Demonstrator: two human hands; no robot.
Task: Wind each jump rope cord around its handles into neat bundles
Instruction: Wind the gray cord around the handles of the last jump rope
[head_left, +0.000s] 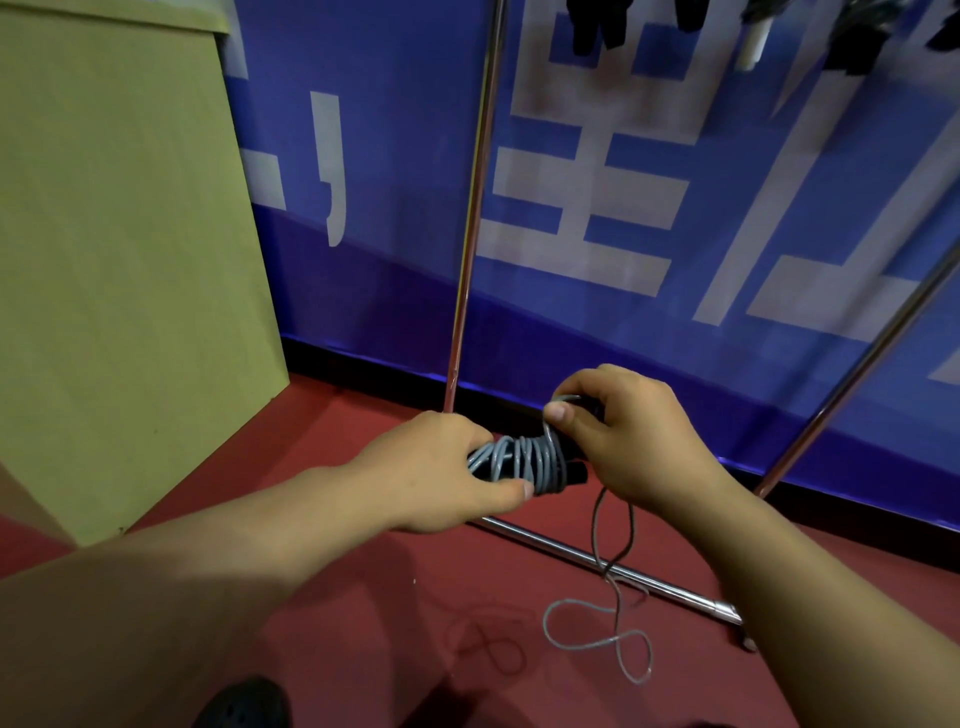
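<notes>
My left hand (447, 470) grips the black jump rope handles (569, 474), which lie side by side and level in front of me. Several turns of grey cord (524, 457) are wound around them. My right hand (618, 431) pinches the cord just above the right end of the bundle, thumb on top. The loose end of the cord (597, 631) hangs down from under my right hand and lies in loops on the red floor.
A chrome rack stands close behind the hands, with an upright pole (470, 208) and a floor bar (623, 571). A blue banner (675, 208) covers the wall. A cardboard box (119, 260) stands at the left. Dark items hang at the top right. A black shoe (244, 704) shows below.
</notes>
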